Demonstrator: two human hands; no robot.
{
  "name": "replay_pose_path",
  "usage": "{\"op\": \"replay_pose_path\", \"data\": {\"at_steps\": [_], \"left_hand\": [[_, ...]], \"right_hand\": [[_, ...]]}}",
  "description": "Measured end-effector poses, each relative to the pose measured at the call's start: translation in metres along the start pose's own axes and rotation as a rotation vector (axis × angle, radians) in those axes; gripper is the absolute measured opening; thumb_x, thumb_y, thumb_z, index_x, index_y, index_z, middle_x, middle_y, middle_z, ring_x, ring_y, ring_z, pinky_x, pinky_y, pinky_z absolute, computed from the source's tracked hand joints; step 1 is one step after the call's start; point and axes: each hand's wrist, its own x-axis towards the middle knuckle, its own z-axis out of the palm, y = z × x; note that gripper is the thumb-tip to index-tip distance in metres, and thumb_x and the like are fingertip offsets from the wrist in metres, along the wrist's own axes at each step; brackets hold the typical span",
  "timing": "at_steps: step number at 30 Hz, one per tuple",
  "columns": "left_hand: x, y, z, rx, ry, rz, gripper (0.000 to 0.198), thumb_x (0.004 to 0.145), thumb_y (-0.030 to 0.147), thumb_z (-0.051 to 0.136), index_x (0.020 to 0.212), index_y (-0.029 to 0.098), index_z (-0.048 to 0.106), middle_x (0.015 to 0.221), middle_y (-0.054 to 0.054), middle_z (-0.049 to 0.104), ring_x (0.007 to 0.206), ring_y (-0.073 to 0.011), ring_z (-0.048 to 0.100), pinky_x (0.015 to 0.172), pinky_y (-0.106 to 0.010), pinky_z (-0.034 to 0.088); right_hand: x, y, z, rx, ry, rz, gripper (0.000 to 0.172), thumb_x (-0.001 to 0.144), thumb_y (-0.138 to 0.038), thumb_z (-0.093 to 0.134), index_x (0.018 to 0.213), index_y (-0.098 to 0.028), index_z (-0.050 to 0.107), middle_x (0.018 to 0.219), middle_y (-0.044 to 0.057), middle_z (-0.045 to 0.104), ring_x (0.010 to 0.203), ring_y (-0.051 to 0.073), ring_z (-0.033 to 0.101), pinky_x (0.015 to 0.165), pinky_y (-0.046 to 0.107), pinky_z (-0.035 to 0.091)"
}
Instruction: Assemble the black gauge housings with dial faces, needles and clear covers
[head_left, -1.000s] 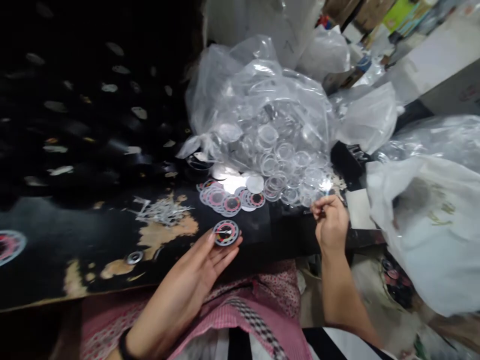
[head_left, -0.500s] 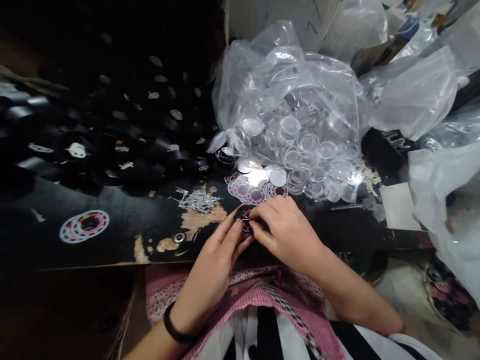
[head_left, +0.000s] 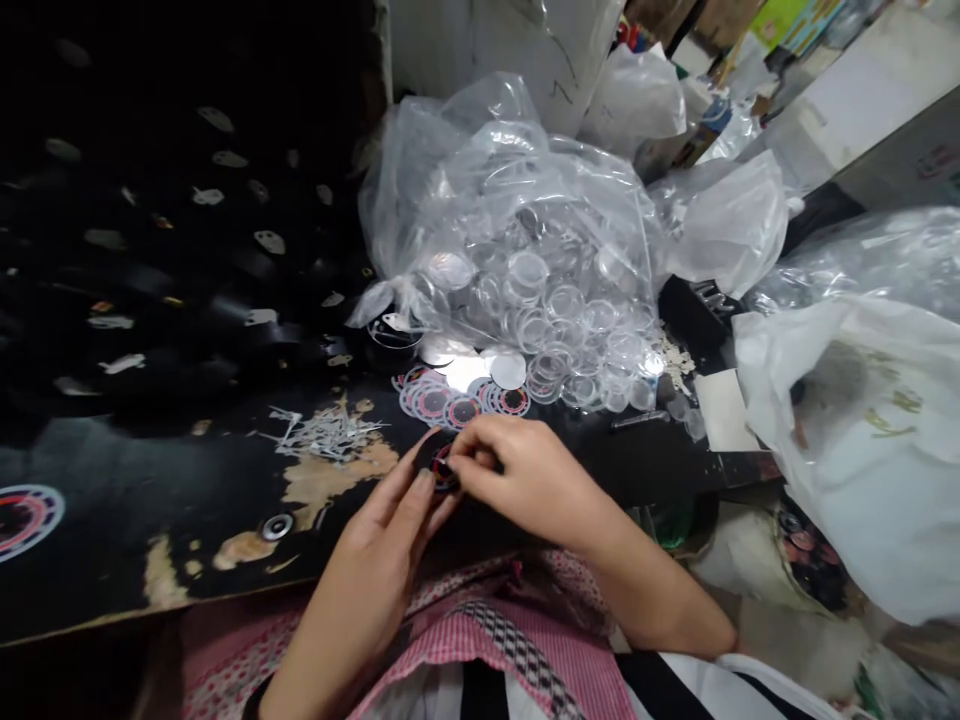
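Observation:
My left hand [head_left: 375, 545] is closed round a small round black gauge [head_left: 444, 470] with a red-marked dial, held tilted just above the bench edge. Over that dial, the thumb and fingertips of my right hand [head_left: 525, 470] are pinched together. A thin pale sliver shows at the fingertips, too small to name surely. Just beyond the hands lie overlapping printed dial discs [head_left: 461, 410] and shiny metal discs [head_left: 506, 370]. To the left is a heap of thin white pointers [head_left: 326, 435]. A small black ring-shaped part [head_left: 277, 526] lies nearer the front edge.
A clear plastic bag [head_left: 480, 190] of round transparent covers spills onto the black bench [head_left: 187, 440]. Black parts with pale metal plates [head_left: 270, 242] fill the left back. Another dial disc [head_left: 30, 515] lies far left. A white plastic bag [head_left: 847, 480] hangs at right.
The view has turned to the right, so the bench things appear further left. Both hands stay at the gauge; the right fingertips still pinch over its dial.

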Motion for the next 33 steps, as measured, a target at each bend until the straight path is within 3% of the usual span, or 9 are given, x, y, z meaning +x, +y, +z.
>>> {"op": "replay_pose_path", "data": {"at_steps": [4,7,9,12,16,22,25,27,33], "left_hand": [[0.001,0.003,0.002,-0.009,0.029,0.037,0.043,0.077,0.045,0.078,0.115,0.026,0.072,0.135,-0.004,0.066,0.131,-0.0276,0.056,0.105,-0.037,0.051],[0.001,0.003,0.004,-0.025,0.033,0.0,0.048,0.076,0.045,0.08,0.117,0.022,0.071,0.132,-0.008,0.068,0.124,-0.0289,0.061,0.105,-0.042,0.051],[0.001,0.001,0.004,-0.033,0.026,-0.016,0.048,0.075,0.044,0.08,0.116,0.02,0.071,0.13,-0.009,0.069,0.12,-0.0281,0.063,0.105,-0.043,0.051],[0.001,0.002,0.003,-0.066,0.013,-0.029,0.04,0.078,0.042,0.078,0.111,0.02,0.072,0.126,-0.008,0.071,0.115,-0.0258,0.066,0.103,-0.041,0.053],[0.001,0.009,0.005,-0.147,-0.05,-0.152,0.029,0.084,0.041,0.072,0.102,0.019,0.074,0.115,-0.009,0.075,0.107,-0.0242,0.07,0.099,-0.039,0.055],[0.001,0.009,0.005,-0.048,-0.072,0.041,0.03,0.082,0.039,0.074,0.109,0.025,0.073,0.129,-0.004,0.069,0.118,-0.0229,0.065,0.099,-0.032,0.054],[-0.002,0.005,-0.001,0.118,-0.078,0.12,0.041,0.08,0.038,0.077,0.119,0.028,0.071,0.133,-0.004,0.067,0.122,-0.0261,0.062,0.1,-0.034,0.052],[-0.006,0.004,-0.004,0.231,-0.082,0.147,0.044,0.08,0.038,0.076,0.122,0.027,0.07,0.13,-0.005,0.069,0.12,-0.0272,0.063,0.1,-0.034,0.052],[-0.01,0.012,0.002,0.343,-0.028,0.23,0.037,0.08,0.035,0.075,0.116,0.028,0.073,0.123,-0.003,0.073,0.12,-0.0257,0.063,0.1,-0.03,0.05]], "right_hand": [[0.005,0.043,-0.023,-0.205,0.39,0.21,0.025,0.089,-0.024,0.064,0.113,-0.017,0.063,0.112,0.011,0.063,0.095,0.022,0.061,0.085,0.038,0.045],[0.011,0.067,-0.029,-0.413,0.367,0.284,0.031,0.085,-0.018,0.064,0.116,-0.016,0.06,0.12,0.015,0.058,0.109,0.03,0.057,0.092,0.049,0.042],[0.012,0.072,-0.03,-0.369,0.358,0.258,0.025,0.084,-0.016,0.063,0.108,-0.016,0.059,0.115,0.014,0.059,0.107,0.028,0.058,0.092,0.047,0.043],[0.007,0.063,-0.028,-0.065,0.379,0.245,0.018,0.085,-0.018,0.062,0.102,-0.016,0.059,0.1,0.008,0.063,0.091,0.021,0.061,0.085,0.038,0.048],[-0.004,0.032,-0.011,0.363,0.194,0.089,0.025,0.09,-0.024,0.061,0.115,-0.018,0.063,0.089,0.002,0.064,0.078,0.014,0.062,0.076,0.03,0.052],[-0.009,0.0,0.014,0.131,0.135,-0.132,0.026,0.095,-0.017,0.054,0.116,-0.024,0.069,0.116,0.008,0.055,0.1,0.015,0.06,0.092,0.033,0.05],[-0.004,-0.004,0.016,0.145,0.134,-0.095,0.019,0.099,-0.03,0.053,0.101,-0.02,0.069,0.1,0.005,0.061,0.094,0.015,0.06,0.085,0.029,0.048],[0.0,-0.006,0.018,0.078,0.162,-0.067,0.032,0.102,-0.039,0.044,0.085,-0.018,0.061,0.08,0.002,0.06,0.078,0.014,0.056,0.075,0.028,0.043],[0.011,-0.013,0.039,-0.06,0.33,-0.17,0.044,0.106,-0.035,0.027,0.068,-0.02,0.045,0.063,0.0,0.05,0.06,0.013,0.043,0.066,0.03,0.032]]}}
